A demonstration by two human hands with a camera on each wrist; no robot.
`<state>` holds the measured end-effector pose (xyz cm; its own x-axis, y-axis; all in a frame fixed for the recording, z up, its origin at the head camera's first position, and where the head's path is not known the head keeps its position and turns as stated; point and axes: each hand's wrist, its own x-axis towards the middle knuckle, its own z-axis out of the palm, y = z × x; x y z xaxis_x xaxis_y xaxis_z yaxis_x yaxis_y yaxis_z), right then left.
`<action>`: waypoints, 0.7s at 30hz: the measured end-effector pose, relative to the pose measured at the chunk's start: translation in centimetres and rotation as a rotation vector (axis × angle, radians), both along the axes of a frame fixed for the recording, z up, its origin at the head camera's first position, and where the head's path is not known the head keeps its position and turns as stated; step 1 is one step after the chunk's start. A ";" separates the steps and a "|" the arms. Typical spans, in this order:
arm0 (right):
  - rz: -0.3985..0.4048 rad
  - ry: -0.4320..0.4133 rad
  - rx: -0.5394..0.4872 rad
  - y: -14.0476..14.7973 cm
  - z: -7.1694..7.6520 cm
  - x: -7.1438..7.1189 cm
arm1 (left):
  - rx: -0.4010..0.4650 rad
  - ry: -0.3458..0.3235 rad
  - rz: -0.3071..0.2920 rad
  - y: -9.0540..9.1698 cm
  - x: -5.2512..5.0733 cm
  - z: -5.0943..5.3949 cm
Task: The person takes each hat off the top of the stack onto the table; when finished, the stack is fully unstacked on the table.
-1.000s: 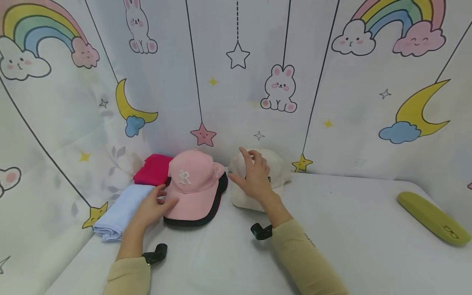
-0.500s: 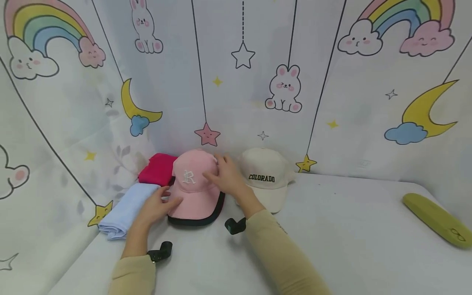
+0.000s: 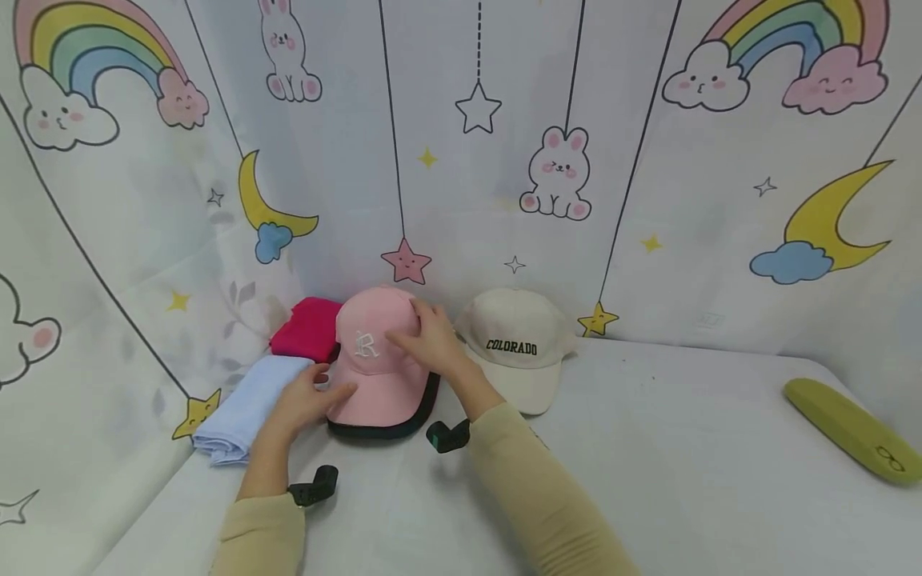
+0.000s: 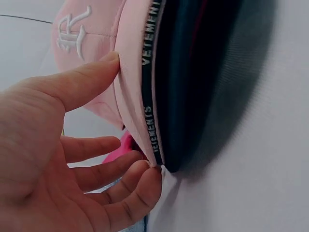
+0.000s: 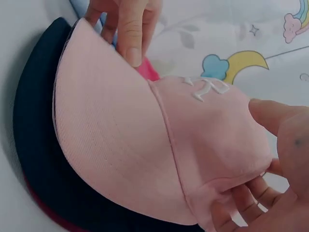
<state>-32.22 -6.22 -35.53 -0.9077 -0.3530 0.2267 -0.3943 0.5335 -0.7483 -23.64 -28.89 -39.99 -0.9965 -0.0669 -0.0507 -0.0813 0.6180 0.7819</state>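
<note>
The pink cap (image 3: pixel 378 356) with a white letter lies on top of a dark-brimmed cap (image 3: pixel 382 431) at centre-left. At its left side, my left hand (image 3: pixel 297 406) grips the brim; in the left wrist view the thumb of that hand (image 4: pixel 58 121) presses the brim's top, with curled fingers at its edge. My right hand (image 3: pixel 441 349) holds the crown from the other side. The right wrist view shows the thumb of that hand (image 5: pixel 285 174) at the crown's front and its fingers bent round the side, below the pink cap (image 5: pixel 111 121).
A cream cap (image 3: pixel 511 320) lettered COLORADO sits just right of my right hand. Folded light blue cloth (image 3: pixel 248 408) and a red cloth (image 3: pixel 306 330) lie to the left. Far right on the white table (image 3: pixel 684 464) is a green case (image 3: pixel 850 428). Patterned fabric hangs behind.
My right hand has moved left, from in front of the cream cap to the pink cap's crown, and taken hold there. My left hand stays at the brim.
</note>
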 end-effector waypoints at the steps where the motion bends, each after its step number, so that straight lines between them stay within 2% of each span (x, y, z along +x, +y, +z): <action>1: 0.010 0.002 -0.009 0.0 0.2 0.1 | 0.023 -0.009 0.000 0.0 0.0 0.1; 6: 0.046 -0.007 -0.036 -0.2 0.9 0.9 | 0.127 -0.050 0.007 -0.2 0.2 0.1; 11: 0.081 -0.008 -0.059 -0.4 0.9 1.3 | 0.181 -0.071 0.012 -0.5 0.3 0.2; 16: 0.115 0.018 -0.080 -0.2 1.0 1.5 | 0.189 -0.067 0.039 -0.6 0.7 1.1; 21: 0.130 0.057 -0.084 0.4 1.6 1.6 | 0.153 -0.040 0.065 -0.4 1.2 2.6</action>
